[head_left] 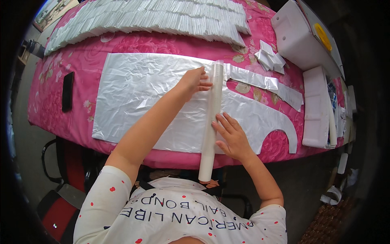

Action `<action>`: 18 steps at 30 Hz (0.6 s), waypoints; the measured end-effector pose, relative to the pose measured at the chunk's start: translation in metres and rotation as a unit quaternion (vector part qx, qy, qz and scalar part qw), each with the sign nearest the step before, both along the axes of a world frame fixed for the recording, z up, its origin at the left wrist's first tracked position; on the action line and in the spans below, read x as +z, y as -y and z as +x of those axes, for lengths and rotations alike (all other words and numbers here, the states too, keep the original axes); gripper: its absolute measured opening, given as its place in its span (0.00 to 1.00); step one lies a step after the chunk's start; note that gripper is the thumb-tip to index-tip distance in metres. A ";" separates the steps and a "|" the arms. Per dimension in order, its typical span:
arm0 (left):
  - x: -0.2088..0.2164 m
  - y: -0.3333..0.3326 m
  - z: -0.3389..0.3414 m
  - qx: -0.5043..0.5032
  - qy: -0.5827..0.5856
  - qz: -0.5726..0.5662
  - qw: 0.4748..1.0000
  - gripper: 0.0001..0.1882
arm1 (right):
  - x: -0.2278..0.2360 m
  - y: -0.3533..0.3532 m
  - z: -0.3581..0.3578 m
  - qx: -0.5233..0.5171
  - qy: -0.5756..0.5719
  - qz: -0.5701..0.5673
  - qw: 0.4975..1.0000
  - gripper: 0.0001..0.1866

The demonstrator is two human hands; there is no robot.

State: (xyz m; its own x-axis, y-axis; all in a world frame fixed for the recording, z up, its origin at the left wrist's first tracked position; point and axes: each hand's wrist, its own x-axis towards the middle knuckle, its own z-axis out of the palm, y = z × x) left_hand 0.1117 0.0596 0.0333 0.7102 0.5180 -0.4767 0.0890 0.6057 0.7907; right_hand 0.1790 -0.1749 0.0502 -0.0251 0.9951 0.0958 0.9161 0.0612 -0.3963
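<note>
A thin silvery-white plastic sheet [150, 101], shaped like a disposable apron with curved cut-outs and straps at its right end, lies spread out on the table. Across it, running from far to near, rests a long whitish roll or tube [208, 150]; its near end sticks out past the table edge. My left hand [194, 83] is at the roll's left side near the far end, fingers stretched toward it. On the other side, lower down, my right hand [232, 136] has its fingers spread, with the fingertips at the roll. Neither hand is wrapped around anything.
Long rows of stacked folded white packets [154, 18] line the far side of the pink floral tablecloth [48, 97]. A black phone [68, 91] lies at left. Several small packets [270, 59] and white foam boxes [315, 110] are at right. Chairs [61, 215] stand below left.
</note>
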 end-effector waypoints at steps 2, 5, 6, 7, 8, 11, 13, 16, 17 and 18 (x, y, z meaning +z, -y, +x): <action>0.017 -0.005 -0.017 0.019 -0.013 0.109 0.994 0.23 | -0.001 -0.011 -0.004 0.027 0.025 -0.015 0.999 0.31; 0.032 -0.024 -0.063 0.071 0.025 0.170 0.983 0.17 | -0.010 -0.047 -0.035 0.070 0.022 -0.025 0.997 0.34; 0.033 -0.031 -0.083 0.086 0.042 0.185 0.978 0.16 | -0.014 -0.066 -0.054 0.092 0.017 -0.004 0.996 0.35; 0.034 -0.037 -0.103 0.104 0.036 0.192 0.975 0.16 | -0.014 -0.084 -0.076 0.119 0.005 0.001 0.993 0.34; 0.036 -0.042 -0.126 0.109 0.028 0.206 0.972 0.16 | -0.017 -0.103 -0.100 0.176 -0.035 -0.012 0.984 0.34; 0.034 -0.045 -0.195 0.146 -0.023 0.219 0.964 0.16 | 0.007 -0.134 -0.156 0.308 -0.178 0.051 0.933 0.29; 0.029 -0.037 -0.243 0.180 -0.070 0.225 0.955 0.16 | 0.020 -0.152 -0.166 0.343 -0.204 0.059 0.915 0.27; 0.017 -0.017 -0.310 0.202 -0.121 0.251 0.939 0.15 | -0.001 -0.177 -0.143 0.225 -0.103 0.132 0.960 0.21; 0.014 -0.006 -0.326 0.203 -0.135 0.262 0.934 0.15 | -0.009 -0.187 -0.135 0.221 -0.074 0.119 0.965 0.21; 0.012 0.006 -0.337 0.204 -0.140 0.276 0.929 0.15 | -0.018 -0.198 -0.130 0.241 -0.041 0.099 0.965 0.22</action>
State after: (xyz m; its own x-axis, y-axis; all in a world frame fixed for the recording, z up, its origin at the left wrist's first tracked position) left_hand -0.2254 0.0535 0.0457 0.2889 0.9374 -0.1945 0.1889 0.1433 0.9715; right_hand 0.0491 0.0232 0.0321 -0.4640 0.8318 0.3047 0.7283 0.5540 -0.4032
